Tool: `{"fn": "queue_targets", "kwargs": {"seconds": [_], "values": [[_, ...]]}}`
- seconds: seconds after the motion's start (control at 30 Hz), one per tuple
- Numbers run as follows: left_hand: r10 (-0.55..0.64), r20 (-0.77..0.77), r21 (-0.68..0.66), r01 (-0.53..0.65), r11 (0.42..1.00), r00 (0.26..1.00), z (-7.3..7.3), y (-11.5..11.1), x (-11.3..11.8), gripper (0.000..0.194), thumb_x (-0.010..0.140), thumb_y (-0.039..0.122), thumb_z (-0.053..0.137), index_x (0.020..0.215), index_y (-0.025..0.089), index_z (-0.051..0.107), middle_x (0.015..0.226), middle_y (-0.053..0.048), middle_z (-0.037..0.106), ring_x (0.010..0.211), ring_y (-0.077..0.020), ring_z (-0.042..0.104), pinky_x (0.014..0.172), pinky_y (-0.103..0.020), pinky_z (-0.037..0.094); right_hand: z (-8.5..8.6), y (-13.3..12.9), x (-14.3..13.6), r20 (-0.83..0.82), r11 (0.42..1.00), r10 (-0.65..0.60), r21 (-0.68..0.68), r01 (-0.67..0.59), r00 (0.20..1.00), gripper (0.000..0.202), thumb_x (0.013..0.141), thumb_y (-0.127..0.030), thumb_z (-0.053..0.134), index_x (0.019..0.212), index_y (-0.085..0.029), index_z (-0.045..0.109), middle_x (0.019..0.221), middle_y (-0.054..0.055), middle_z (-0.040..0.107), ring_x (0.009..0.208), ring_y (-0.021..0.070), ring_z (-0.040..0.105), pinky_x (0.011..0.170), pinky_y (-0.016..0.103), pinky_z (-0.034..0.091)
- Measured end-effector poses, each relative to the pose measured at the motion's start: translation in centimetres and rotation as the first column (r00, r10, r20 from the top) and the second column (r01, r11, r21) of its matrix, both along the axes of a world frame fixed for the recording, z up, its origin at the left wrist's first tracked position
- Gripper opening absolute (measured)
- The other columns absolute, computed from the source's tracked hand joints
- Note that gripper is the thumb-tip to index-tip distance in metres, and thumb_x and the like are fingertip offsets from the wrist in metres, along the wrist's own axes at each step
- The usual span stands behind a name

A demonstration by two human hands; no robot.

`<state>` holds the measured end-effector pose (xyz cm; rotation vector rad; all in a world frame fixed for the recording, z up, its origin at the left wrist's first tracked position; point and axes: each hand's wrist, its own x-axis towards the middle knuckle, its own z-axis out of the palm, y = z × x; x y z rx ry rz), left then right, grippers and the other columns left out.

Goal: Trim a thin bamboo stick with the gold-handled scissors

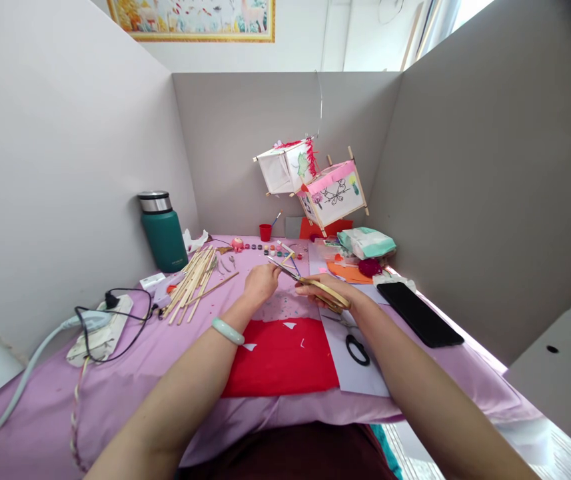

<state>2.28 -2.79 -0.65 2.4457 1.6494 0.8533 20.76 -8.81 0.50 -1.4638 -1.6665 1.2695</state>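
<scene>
My right hand point(326, 288) is wrapped round the gold handles of a pair of scissors point(332, 293), whose blades point forward and left. At the blade tips is my left hand point(261, 283), its fingers pinched together. What they hold, if anything, is hidden behind the hand. Below both hands lies a red sheet point(285, 360) with a few small white scraps point(290, 325) on it. A second pair of scissors with black handles point(358, 350) rests on white paper point(365, 383) under my right forearm.
Wooden sticks point(192, 283), a green bottle point(164, 233) and a power strip point(100, 333) with cables are on the left. Small paint pots point(260, 247) and a red cup point(265, 232) stand at the back. Two paper lanterns point(336, 195) hang above. A black phone point(419, 313) lies right.
</scene>
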Motion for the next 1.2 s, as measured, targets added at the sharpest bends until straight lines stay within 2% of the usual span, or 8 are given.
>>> {"fn": "queue_targets", "kwargs": {"seconds": [0.17, 0.33, 0.5, 0.6, 0.7, 0.83, 1.03, 1.2], "values": [[-0.104, 0.116, -0.091, 0.115, 0.989, 0.988, 0.4, 0.6, -0.3, 0.03, 0.083, 0.026, 0.04, 0.08, 0.015, 0.068, 0.065, -0.006, 0.066, 0.066, -0.0143, 0.059, 0.065, -0.023, 0.04, 0.2, -0.3, 0.0, 0.013, 1.0, -0.015, 0.007, 0.015, 1.0, 0.038, 0.065, -0.047, 0.069, 0.09, -0.02, 0.064, 0.06, 0.0, 0.055, 0.042, 0.0062, 0.041, 0.038, 0.018, 0.03], [-0.079, 0.317, -0.256, 0.166, 0.952, 0.945, 0.6, 0.7, -0.5, 0.029, 0.08, 0.03, 0.043, 0.071, 0.013, 0.065, 0.046, 0.0, 0.054, 0.047, -0.0093, 0.048, 0.051, -0.02, 0.035, 0.3, -0.5, -0.1, 0.011, 1.0, -0.026, 0.006, 0.026, 1.0, 0.035, 0.067, -0.044, 0.069, 0.092, -0.021, 0.065, 0.059, 0.0, 0.054, 0.042, 0.0066, 0.04, 0.039, 0.019, 0.03], [-0.016, 0.513, -0.462, 0.292, 0.838, 0.858, 0.8, 0.6, -0.9, 0.03, 0.082, 0.034, 0.042, 0.078, 0.012, 0.062, 0.044, 0.005, 0.045, 0.031, -0.0038, 0.025, 0.038, -0.019, 0.02, 0.2, -0.5, 0.0, -0.022, 1.0, -0.01, 0.008, 0.01, 1.0, 0.036, 0.066, -0.042, 0.07, 0.093, -0.02, 0.066, 0.059, -0.001, 0.053, 0.045, 0.006, 0.042, 0.04, 0.017, 0.031], [-0.03, 0.529, -0.508, 0.344, 0.79, 0.848, 0.9, 0.7, -1.1, 0.03, 0.083, 0.035, 0.041, 0.083, 0.012, 0.062, 0.045, 0.006, 0.044, 0.031, -0.0034, 0.021, 0.038, -0.02, 0.018, 0.1, -0.3, -0.1, 0.005, 1.0, -0.005, 0.003, 0.005, 1.0, 0.038, 0.066, -0.043, 0.069, 0.096, -0.019, 0.065, 0.058, -0.002, 0.053, 0.044, 0.0053, 0.041, 0.041, 0.017, 0.031], [-0.063, 0.418, -0.42, 0.255, 0.871, 0.906, 0.8, 0.7, -1.0, 0.03, 0.082, 0.033, 0.042, 0.079, 0.012, 0.064, 0.047, 0.003, 0.049, 0.036, -0.0057, 0.034, 0.043, -0.02, 0.027, 0.0, -0.1, -0.1, 0.026, 1.0, -0.009, -0.004, 0.009, 1.0, 0.04, 0.066, -0.044, 0.068, 0.097, -0.019, 0.064, 0.058, -0.003, 0.053, 0.042, 0.0046, 0.039, 0.04, 0.017, 0.03], [-0.109, 0.187, -0.112, 0.132, 0.985, 0.976, 0.5, 0.5, -0.5, 0.032, 0.083, 0.033, 0.042, 0.077, 0.014, 0.067, 0.055, -0.003, 0.06, 0.057, -0.0124, 0.054, 0.06, -0.022, 0.037, -0.1, 0.0, -0.1, 0.025, 1.0, -0.024, 0.0, 0.024, 0.999, 0.04, 0.066, -0.047, 0.067, 0.095, -0.019, 0.064, 0.059, -0.003, 0.054, 0.041, 0.0041, 0.04, 0.038, 0.016, 0.029], [-0.049, 0.084, 0.022, 0.047, 0.999, 0.995, -0.1, 0.3, -0.3, 0.034, 0.085, 0.039, 0.041, 0.09, 0.018, 0.067, 0.073, -0.006, 0.067, 0.068, -0.0156, 0.059, 0.065, -0.024, 0.038, 0.0, -0.1, -0.1, 0.026, 1.0, -0.028, -0.008, 0.028, 0.999, 0.042, 0.066, -0.048, 0.067, 0.095, -0.018, 0.063, 0.06, -0.003, 0.054, 0.041, 0.0036, 0.041, 0.038, 0.015, 0.03], [-0.097, 0.071, 0.007, 0.097, 0.995, 0.993, 0.0, 0.6, -0.4, 0.03, 0.085, 0.029, 0.041, 0.083, 0.016, 0.068, 0.064, -0.005, 0.065, 0.063, -0.0134, 0.057, 0.064, -0.023, 0.038, 0.0, 0.0, -0.1, 0.028, 1.0, -0.016, 0.001, 0.016, 0.999, 0.042, 0.065, -0.049, 0.068, 0.095, -0.019, 0.064, 0.06, -0.003, 0.053, 0.041, 0.0035, 0.04, 0.038, 0.015, 0.03]]}}
